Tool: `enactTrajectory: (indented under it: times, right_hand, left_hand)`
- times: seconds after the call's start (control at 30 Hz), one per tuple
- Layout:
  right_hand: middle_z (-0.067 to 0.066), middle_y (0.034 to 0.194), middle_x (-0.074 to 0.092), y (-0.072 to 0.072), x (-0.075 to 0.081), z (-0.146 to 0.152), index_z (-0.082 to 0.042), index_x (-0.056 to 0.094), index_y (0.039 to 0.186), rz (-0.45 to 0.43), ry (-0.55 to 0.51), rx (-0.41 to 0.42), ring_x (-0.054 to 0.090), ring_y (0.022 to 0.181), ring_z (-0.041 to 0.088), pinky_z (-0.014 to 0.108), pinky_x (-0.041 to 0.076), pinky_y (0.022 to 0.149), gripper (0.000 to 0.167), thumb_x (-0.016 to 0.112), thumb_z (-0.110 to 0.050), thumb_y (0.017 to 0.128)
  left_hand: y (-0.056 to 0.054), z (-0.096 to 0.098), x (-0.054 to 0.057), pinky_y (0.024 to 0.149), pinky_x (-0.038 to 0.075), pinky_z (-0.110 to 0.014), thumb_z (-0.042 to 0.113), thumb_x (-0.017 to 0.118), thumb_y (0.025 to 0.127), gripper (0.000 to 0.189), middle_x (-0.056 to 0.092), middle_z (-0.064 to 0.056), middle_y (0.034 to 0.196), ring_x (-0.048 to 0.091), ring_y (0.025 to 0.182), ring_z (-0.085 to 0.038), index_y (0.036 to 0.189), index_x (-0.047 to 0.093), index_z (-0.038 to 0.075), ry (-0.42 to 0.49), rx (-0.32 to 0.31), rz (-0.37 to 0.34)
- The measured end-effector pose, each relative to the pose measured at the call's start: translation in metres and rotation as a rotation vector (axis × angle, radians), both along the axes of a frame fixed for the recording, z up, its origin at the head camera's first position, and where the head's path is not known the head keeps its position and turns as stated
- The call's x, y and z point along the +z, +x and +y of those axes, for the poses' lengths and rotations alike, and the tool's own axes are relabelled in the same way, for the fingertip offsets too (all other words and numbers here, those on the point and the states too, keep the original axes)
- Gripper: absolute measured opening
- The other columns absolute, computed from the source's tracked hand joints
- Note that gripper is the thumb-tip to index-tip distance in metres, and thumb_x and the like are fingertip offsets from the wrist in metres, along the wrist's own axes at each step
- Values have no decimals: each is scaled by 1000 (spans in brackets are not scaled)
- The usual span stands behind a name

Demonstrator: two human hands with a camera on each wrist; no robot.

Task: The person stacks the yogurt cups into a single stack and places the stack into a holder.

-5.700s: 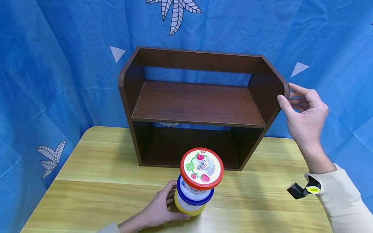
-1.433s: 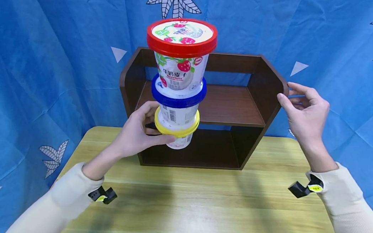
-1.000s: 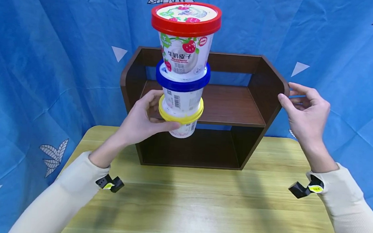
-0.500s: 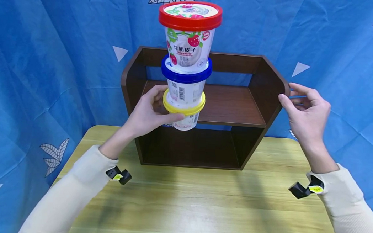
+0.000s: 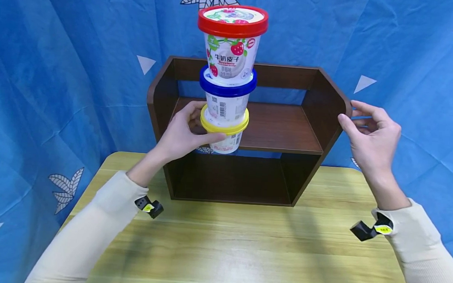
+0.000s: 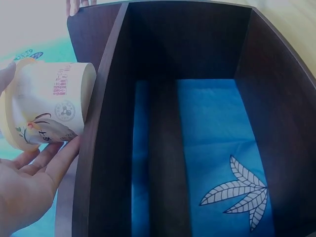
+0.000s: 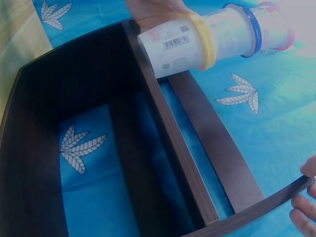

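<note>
Three lidded paper tubs stand stacked upright: a red-lidded strawberry tub [image 5: 230, 57] on top, a blue-lidded tub [image 5: 232, 109] in the middle, a yellow-lidded tub [image 5: 226, 146] at the bottom. My left hand [image 5: 180, 134] grips the bottom tub, thumb in front and fingers round its far left side. In the left wrist view, that tub's base [image 6: 88, 94] is right at the front edge of the upper board. My right hand [image 5: 374, 142] pinches the front edge of the dark wooden shelf's [image 5: 285, 128] right side panel between thumb and fingers.
The two-level shelf stands at the back of the light wooden table [image 5: 235, 246]. Its side panels [image 5: 161, 94] rise either side of the upper board, with a rail [image 5: 285, 77] across the back. A blue patterned curtain [image 5: 80, 41] hangs behind.
The stack has risen from the table in my left hand. Over the last second it has moved farther forward and slightly right, over the upper board's front. My right hand stays put.
</note>
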State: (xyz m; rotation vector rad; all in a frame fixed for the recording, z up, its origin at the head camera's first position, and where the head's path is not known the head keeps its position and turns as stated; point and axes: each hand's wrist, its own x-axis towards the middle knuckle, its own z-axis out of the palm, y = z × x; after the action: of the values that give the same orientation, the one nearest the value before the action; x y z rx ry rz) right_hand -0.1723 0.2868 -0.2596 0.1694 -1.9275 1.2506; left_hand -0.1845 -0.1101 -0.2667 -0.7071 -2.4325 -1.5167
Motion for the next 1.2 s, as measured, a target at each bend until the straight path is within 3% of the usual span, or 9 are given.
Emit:
enactTrajectory:
  times: [0.2,0.7,1.2]
  right_hand:
    - [-24,98,69,0,0,0,-9,77,125,-1,3,1,66,81,-7,7,55,78,35,82,-8,90]
    - [-24,98,69,24,-1,-7,-10,77,126,8,5,-29,66,82,-6,7,54,78,36,82,-9,90]
    - [-24,97,69,21,-5,-10,-9,77,125,32,0,-33,66,81,-6,7,54,77,35,81,-8,90]
  left_hand:
    - [-5,3,-1,104,62,-45,27,86,88,76,63,-8,141,68,117,-24,151,46,12,-9,22,-14]
    - [-5,5,-4,101,62,-42,35,84,90,78,60,-7,143,65,114,-23,153,43,14,-16,19,-30]
    - [-17,7,-6,99,62,-40,39,84,88,82,59,-6,145,62,114,-22,153,41,15,-17,12,-27]
